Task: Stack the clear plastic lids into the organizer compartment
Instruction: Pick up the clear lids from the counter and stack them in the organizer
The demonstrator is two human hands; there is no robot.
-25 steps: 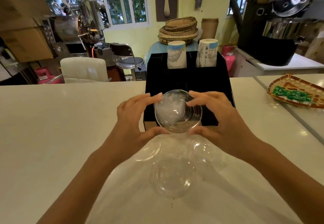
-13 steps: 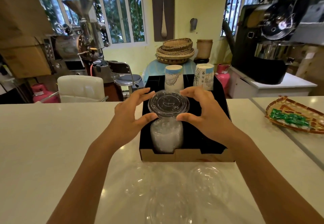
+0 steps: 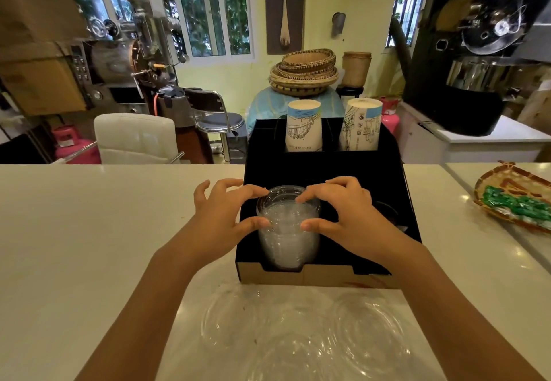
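Lowered since 0.5 s ago, both hands, left hand and right hand, pinch the lid stack in the organizer's front-left compartment.

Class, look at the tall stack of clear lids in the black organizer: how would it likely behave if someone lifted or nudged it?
The stack of clear lids is thin see-through plastic, so probably light and slightly flexible. It stands tall and narrow, so it may lean or spill once out of the organizer. Both the left hand and right hand steady it, hinting the smooth lids slide.

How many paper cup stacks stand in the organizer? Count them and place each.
2. One paper cup stack stands in a back compartment of the black organizer, toward the left; the other beside it, toward the right.
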